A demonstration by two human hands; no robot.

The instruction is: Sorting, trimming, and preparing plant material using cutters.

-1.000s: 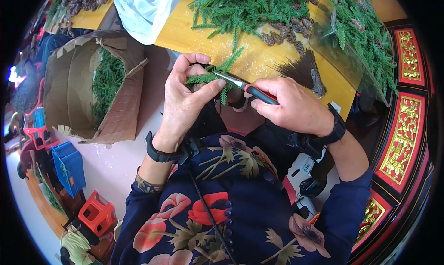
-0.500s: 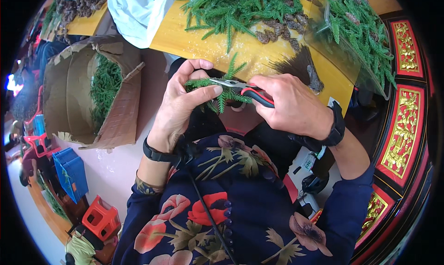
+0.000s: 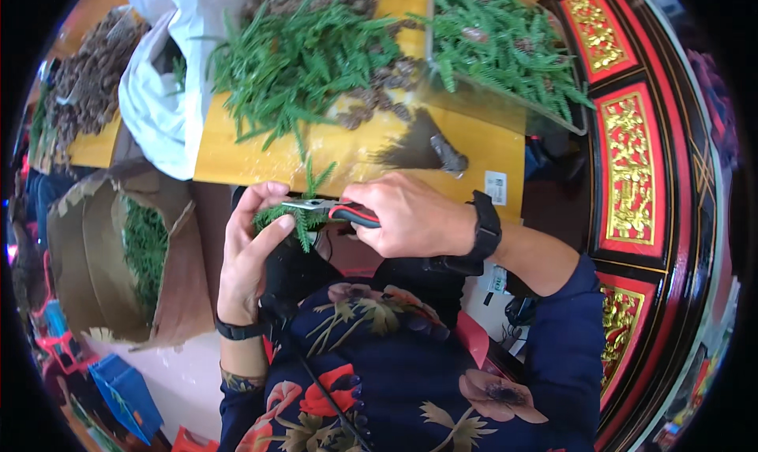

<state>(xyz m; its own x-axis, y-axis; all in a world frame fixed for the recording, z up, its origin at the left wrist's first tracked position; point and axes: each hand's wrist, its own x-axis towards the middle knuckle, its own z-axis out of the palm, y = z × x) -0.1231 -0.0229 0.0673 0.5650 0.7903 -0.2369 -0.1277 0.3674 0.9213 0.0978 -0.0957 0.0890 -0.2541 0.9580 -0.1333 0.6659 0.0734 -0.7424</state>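
Observation:
Between the thumb and fingers of my left hand (image 3: 251,243) is a green artificial pine sprig (image 3: 302,229), its needled tips poking out above and below. My right hand (image 3: 414,215) grips a pair of pliers (image 3: 354,213) with red and black handles. The metal jaws point left and lie across the sprig, close to my left thumb; whether they bite on a stem cannot be made out. Both hands are held above my lap, just off the near edge of the yellow table (image 3: 237,148).
Loose pine sprigs (image 3: 292,65), brown pine cones (image 3: 371,105) and a dark brush (image 3: 426,146) lie on the table. A clear bin (image 3: 505,108) of sprigs stands far right, a white bag (image 3: 162,97) far left. A cardboard box (image 3: 185,270) with greenery sits left, near a blue crate (image 3: 126,393).
My view has swung right and up, so hands and table appear further left. The pliers stay at the sprig, and both hands keep their hold.

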